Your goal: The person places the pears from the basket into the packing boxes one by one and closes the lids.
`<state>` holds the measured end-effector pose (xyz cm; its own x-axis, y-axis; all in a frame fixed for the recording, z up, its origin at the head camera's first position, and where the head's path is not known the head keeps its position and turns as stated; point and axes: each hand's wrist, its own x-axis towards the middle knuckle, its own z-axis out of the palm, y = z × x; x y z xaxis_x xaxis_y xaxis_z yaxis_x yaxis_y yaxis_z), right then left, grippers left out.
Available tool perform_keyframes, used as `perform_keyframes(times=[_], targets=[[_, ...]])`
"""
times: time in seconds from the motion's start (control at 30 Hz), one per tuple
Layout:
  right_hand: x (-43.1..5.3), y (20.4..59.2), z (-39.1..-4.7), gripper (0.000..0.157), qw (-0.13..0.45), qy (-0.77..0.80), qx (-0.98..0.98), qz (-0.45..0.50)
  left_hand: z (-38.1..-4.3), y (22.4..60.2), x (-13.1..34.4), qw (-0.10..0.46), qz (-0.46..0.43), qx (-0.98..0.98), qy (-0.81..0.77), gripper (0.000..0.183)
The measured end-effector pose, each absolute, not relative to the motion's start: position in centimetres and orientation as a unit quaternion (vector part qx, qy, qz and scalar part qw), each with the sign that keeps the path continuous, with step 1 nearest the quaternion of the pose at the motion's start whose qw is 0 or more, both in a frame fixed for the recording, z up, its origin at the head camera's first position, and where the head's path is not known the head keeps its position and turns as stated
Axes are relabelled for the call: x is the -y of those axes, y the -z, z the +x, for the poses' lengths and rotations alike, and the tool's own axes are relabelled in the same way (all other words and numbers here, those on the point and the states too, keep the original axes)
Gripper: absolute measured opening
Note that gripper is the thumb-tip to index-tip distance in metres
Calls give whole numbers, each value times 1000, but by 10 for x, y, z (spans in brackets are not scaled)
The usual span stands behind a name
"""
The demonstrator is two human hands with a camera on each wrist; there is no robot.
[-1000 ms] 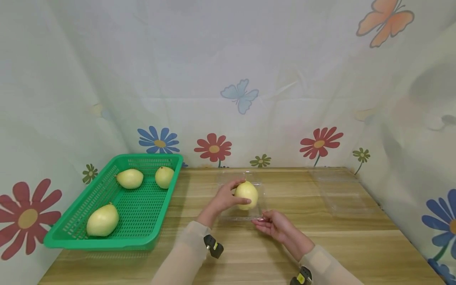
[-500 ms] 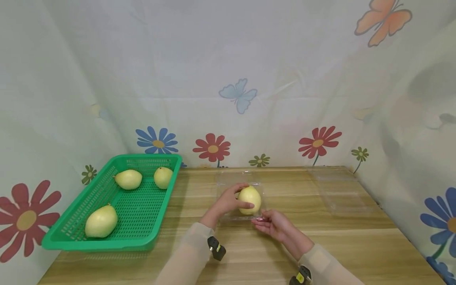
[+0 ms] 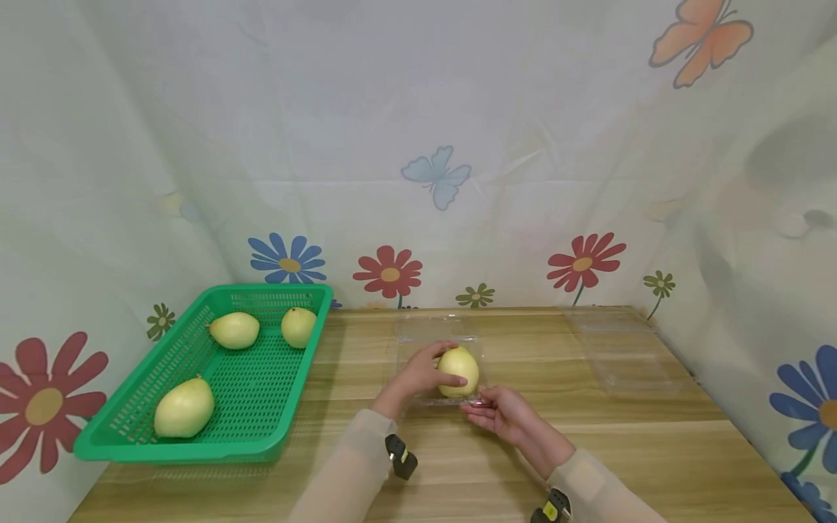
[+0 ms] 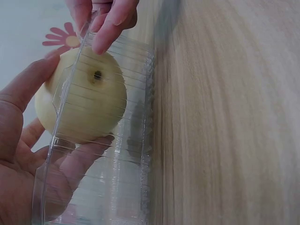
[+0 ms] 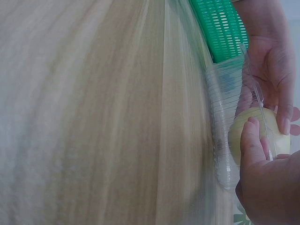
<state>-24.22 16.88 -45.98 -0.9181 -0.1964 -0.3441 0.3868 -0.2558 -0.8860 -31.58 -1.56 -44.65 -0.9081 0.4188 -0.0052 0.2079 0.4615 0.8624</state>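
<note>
In the head view my left hand [image 3: 421,372] grips a pale yellow pear [image 3: 458,372] from its left side, thumb in front and fingers behind. The pear sits low within a clear plastic clamshell box [image 3: 425,398], whose lid stands folded back towards the wall. Through the ribbed front wall of the box [image 4: 101,178], the left wrist view shows the pear's dark blossom end. My right hand [image 3: 506,418] pinches the box's front rim near its right corner, as the right wrist view also shows, with fingers [image 5: 251,140] outside the wall.
On the left stands a green plastic basket [image 3: 281,428] holding three more pears, one of them a pear [image 3: 185,408] near its front. A second clear plastic box [image 3: 631,356] lies on the wooden table [image 3: 654,450] at the right. Behind hangs a flower-printed curtain [image 3: 327,131].
My left hand has carried the pear slightly right and down, closer to the front wall of the box. The right hand has kept its hold on the rim.
</note>
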Motion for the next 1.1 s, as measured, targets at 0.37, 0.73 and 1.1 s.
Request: perform_keyframes(times=[0.37, 0.73, 1.1], targets=[[-168, 459, -243, 18, 187, 790, -578, 84, -319, 448, 12, 114, 183, -849, -483, 75], [-167, 459, -244, 19, 188, 787, -582, 83, -321, 448, 9, 121, 189, -851, -475, 74], [-168, 461, -245, 19, 185, 788, -581, 85, -322, 454, 7, 140, 189, -849, -473, 80]])
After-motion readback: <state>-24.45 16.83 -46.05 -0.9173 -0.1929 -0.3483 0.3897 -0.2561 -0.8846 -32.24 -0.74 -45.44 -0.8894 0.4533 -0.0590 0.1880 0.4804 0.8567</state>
